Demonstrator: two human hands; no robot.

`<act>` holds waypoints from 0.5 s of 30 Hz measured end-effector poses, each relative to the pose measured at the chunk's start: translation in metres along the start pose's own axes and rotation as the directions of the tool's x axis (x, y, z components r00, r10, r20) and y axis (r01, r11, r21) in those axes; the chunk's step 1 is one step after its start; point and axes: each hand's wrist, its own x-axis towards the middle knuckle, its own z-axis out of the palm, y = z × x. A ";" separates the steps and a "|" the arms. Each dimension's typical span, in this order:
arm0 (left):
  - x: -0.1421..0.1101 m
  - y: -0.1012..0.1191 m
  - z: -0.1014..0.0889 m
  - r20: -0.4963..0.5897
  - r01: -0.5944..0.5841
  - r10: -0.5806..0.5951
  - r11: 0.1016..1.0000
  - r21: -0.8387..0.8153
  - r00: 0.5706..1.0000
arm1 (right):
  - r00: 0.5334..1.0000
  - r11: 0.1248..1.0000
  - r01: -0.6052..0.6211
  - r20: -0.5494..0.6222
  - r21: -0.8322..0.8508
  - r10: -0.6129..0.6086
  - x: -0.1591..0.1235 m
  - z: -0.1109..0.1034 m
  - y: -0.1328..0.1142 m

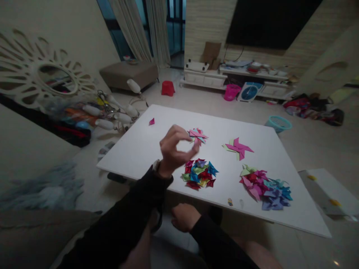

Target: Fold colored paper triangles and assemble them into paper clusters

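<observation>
My left hand is raised over the white table, thumb and fingers curved into a ring shape with a small gap at the tips. Those tips overlap, in view, the edge of a stack of folded-paper pinwheels, pink on top; whether they touch it is unclear. Down by the near table edge, my right hand is curled closed, its palm hidden. Between the hands lies a pile of small colourful folded-paper pieces. Further right is a pink paper pinwheel over a light green one.
A second pile of folded paper, pink, blue and purple, occupies the table's right side. One small magenta piece sits far left. Around the table are a lamp with white shades, a turquoise basket and a red stool.
</observation>
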 end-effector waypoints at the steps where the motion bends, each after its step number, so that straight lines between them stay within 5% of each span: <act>1: 0.005 -0.033 0.006 0.000 0.073 -0.073 0.997 0.029 0.997 | 1.000 1.000 -0.008 0.022 -0.018 0.008 0.000 0.000 -0.001; 3: 0.008 -0.103 0.008 0.079 0.282 -0.289 0.956 0.084 0.954 | 0.998 0.999 -0.022 0.057 -0.038 0.025 0.002 0.001 -0.003; 6: -0.001 -0.198 -0.009 0.146 0.572 -0.627 0.766 0.293 0.765 | 0.994 0.997 -0.067 0.081 -0.023 0.069 0.011 0.007 -0.002; 8: -0.008 -0.248 -0.027 0.155 0.598 -0.735 0.638 0.484 0.660 | 0.988 0.992 -0.121 0.090 -0.017 0.123 0.022 0.015 0.001; 12: -0.015 -0.317 -0.053 0.072 0.621 -0.794 0.524 0.583 0.603 | 0.978 0.986 -0.164 0.123 -0.031 0.167 0.052 0.032 0.012; 15: -0.016 -0.354 -0.053 0.046 0.631 -0.832 0.454 0.629 0.554 | 0.969 0.984 -0.170 0.175 -0.053 0.176 0.071 0.039 0.018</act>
